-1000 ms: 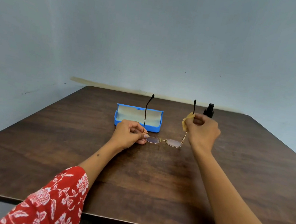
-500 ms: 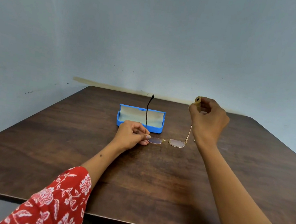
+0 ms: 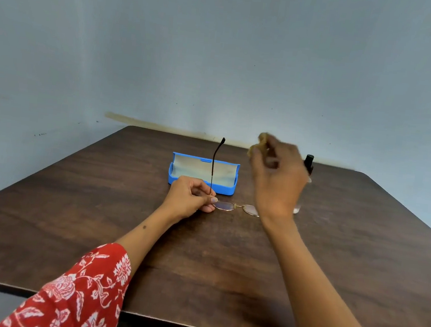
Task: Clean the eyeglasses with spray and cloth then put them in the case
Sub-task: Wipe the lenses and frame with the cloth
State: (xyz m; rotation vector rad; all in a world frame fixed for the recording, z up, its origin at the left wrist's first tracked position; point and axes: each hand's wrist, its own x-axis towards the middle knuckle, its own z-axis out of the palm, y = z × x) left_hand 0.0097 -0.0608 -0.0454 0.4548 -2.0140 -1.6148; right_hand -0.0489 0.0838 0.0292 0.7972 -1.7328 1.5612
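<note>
On table [image 3: 95,230]: left hand [image 3: 188,196] pinches eyeglasses [image 3: 233,206]; right hand [image 3: 277,180] w/ cloth [image 3: 260,142].

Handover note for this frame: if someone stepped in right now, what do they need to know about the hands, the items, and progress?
Left hand pinches the eyeglasses at the hinge, lenses down on the table, one temple upright.
Right hand, blurred, raised above the glasses, grips the yellow cloth.
Blue case lies open behind; spray bottle stands partly hidden behind the right hand.
Glasses not yet cased.
Left: finish any wiping, fold temples, case them.
</note>
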